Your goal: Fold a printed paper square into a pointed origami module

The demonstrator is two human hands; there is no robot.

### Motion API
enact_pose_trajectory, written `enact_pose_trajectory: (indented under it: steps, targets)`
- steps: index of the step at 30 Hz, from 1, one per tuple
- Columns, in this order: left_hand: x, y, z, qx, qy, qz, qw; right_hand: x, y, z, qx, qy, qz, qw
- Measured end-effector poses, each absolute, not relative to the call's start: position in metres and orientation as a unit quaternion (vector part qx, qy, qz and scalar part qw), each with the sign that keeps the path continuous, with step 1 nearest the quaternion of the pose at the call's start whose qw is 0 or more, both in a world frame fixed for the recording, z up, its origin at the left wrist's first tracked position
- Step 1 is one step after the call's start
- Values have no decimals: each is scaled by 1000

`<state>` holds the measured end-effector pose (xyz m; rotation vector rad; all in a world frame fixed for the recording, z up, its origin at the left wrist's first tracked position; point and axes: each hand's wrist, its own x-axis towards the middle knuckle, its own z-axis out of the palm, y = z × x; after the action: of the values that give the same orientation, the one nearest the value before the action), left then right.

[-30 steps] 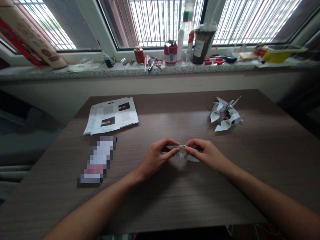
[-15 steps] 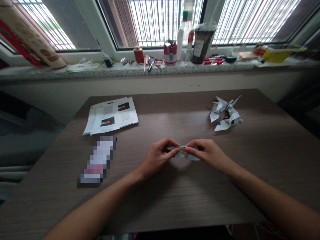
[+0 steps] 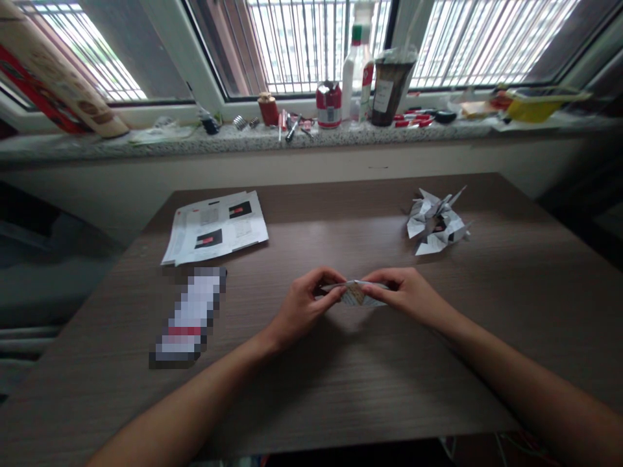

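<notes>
A small folded piece of printed paper [image 3: 357, 295] lies between my two hands at the middle of the brown wooden table [image 3: 341, 376]. My left hand [image 3: 304, 308] pinches its left end with thumb and fingers closed. My right hand [image 3: 406, 295] pinches its right end the same way. Most of the paper is hidden under my fingers. A heap of folded paper figures [image 3: 435, 220] lies further back on the right, apart from both hands.
A stack of printed sheets [image 3: 217, 227] lies at the back left of the table, with a blurred flat object [image 3: 189, 318] in front of it. The stone windowsill [image 3: 146, 143] behind holds a red can [image 3: 329, 104], bottles, a dark cup, tools and a yellow tray [image 3: 540, 104].
Both hands and the paper sit slightly higher in the picture, and the right hand's fingers lie a little flatter over the paper. The view has tilted a bit.
</notes>
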<state>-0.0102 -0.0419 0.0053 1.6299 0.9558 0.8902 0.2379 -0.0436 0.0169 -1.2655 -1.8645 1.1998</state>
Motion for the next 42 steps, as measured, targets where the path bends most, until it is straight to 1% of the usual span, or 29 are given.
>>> enact_pose_trajectory:
  steps: [4,15,27,31,37,42]
  targets:
    - [-11,-42,4,674,396,371,502,239,-44,16,-473,-697,453,291]
    - [-8,-44,10,729,372,306,486,234,-50,18,-451,-727,433,284]
    - [-8,-43,11,742,379,300,464,230,-51,14,-438,-749,421,264]
    - [-8,-42,11,725,396,310,471,230,-48,14,-449,-718,452,280]
    - [-9,-40,10,685,436,340,474,237,-41,13,-515,-652,442,338]
    - [-9,-39,9,637,449,361,512,235,-40,7,-485,-639,493,338]
